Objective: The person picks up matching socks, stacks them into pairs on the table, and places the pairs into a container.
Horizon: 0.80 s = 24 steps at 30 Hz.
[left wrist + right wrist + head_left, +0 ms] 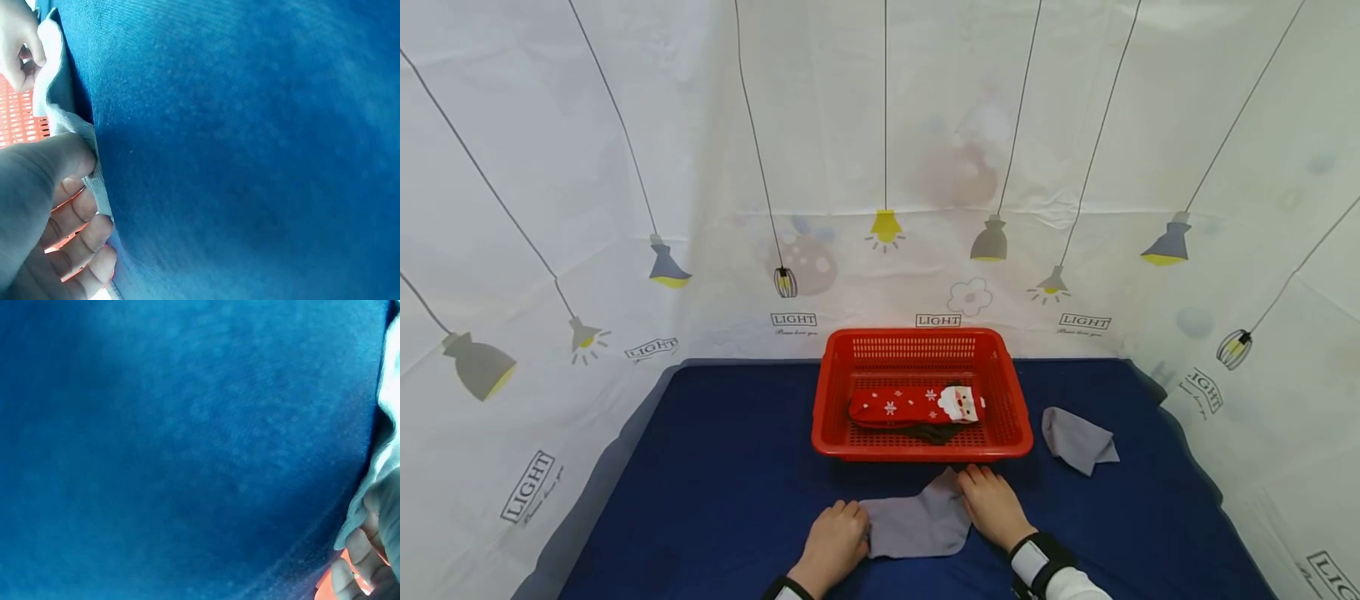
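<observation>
A grey sock (917, 525) lies stretched sideways on the dark blue cloth, in front of the red basket (922, 451). My left hand (837, 537) pinches its left end; in the left wrist view the thumb (78, 156) presses on the fabric with the fingers behind it. At the other end, my right hand (996, 507) grips the sock near its upturned right part. The right wrist view catches only the fingers of that hand and a pale edge of the sock. A second grey sock (1078, 440) lies crumpled right of the basket.
Inside the basket lie red socks (902, 408) with snowflakes and a Santa face, over a dark green piece of fabric (932, 432). White sheeting (865, 125) printed with hanging lamps rises behind and on both sides of the blue-covered table (715, 475).
</observation>
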Motion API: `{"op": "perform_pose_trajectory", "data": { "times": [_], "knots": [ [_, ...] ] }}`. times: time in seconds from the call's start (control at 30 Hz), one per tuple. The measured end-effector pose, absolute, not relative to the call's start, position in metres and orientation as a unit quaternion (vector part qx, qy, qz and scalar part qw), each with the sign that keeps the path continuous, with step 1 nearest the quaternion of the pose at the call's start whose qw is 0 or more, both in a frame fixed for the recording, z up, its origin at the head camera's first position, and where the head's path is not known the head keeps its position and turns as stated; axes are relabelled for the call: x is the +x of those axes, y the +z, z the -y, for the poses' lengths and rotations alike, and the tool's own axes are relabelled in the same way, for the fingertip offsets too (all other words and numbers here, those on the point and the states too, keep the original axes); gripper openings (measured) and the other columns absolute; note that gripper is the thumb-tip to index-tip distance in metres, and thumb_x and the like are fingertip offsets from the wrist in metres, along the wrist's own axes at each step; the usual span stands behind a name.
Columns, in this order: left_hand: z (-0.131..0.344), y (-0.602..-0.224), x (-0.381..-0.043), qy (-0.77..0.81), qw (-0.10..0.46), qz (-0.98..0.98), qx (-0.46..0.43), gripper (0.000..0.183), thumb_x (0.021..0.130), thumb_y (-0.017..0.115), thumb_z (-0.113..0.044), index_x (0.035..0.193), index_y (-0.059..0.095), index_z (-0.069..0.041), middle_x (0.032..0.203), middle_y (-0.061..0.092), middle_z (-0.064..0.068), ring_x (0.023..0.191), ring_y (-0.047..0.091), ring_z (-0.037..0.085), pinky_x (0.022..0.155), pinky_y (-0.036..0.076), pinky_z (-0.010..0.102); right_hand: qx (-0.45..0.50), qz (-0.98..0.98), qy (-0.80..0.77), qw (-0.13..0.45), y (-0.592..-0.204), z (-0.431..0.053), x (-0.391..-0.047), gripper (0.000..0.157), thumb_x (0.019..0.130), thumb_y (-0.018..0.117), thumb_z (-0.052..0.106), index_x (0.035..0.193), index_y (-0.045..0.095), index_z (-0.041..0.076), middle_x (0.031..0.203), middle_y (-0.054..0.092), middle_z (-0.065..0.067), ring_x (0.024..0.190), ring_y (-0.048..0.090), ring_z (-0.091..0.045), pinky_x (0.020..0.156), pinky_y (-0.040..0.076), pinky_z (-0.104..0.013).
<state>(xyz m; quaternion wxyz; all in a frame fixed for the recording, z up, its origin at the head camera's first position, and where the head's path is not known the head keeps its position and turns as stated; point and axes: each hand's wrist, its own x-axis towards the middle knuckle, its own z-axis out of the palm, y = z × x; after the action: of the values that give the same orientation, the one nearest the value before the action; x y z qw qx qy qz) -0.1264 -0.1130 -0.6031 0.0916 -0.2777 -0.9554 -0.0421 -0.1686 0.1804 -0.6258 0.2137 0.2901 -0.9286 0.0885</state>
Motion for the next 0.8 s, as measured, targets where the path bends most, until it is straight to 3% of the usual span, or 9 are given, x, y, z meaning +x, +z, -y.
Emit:
{"op": "perform_pose_trajectory", "data": {
  "times": [0.23, 0.5, 0.8],
  "knots": [
    [0.119, -0.597, -0.127, -0.043, 0.071, 0.957, -0.279, 0.022, 0.070, 0.085, -0.018, 0.074, 0.063, -0.016, 0.072, 0.053, -0.003, 0.065, 0.051, 0.017, 0.059, 0.044, 0.031, 0.303, 0.925, 0.077, 0.216, -0.628, -0.181, -0.170, 0.017, 0.086, 0.073, 0.003, 0.084, 0.057, 0.005, 0.081, 0.057, -0.010, 0.070, 0.059, -0.029, 0.057, 0.049, -0.041],
    [0.127, -0.592, -0.127, -0.044, 0.068, 0.956, -0.281, 0.026, 0.069, 0.084, -0.015, 0.073, 0.059, -0.018, 0.073, 0.050, -0.004, 0.066, 0.050, 0.016, 0.059, 0.043, 0.031, 0.304, 0.924, 0.086, 0.217, -0.621, -0.187, -0.162, 0.022, 0.081, 0.076, -0.001, 0.083, 0.055, 0.005, 0.077, 0.054, -0.009, 0.066, 0.056, -0.028, 0.054, 0.046, -0.039],
    [0.134, -0.589, -0.134, -0.040, 0.079, 0.952, -0.292, 0.026, 0.071, 0.085, -0.014, 0.075, 0.059, -0.018, 0.075, 0.051, -0.003, 0.067, 0.050, 0.017, 0.059, 0.043, 0.031, 0.288, 0.942, 0.096, 0.145, -0.610, -0.191, -0.140, 0.024, 0.086, 0.077, 0.001, 0.082, 0.054, 0.008, 0.076, 0.050, -0.004, 0.067, 0.053, -0.024, 0.055, 0.045, -0.035]
  ]
}}
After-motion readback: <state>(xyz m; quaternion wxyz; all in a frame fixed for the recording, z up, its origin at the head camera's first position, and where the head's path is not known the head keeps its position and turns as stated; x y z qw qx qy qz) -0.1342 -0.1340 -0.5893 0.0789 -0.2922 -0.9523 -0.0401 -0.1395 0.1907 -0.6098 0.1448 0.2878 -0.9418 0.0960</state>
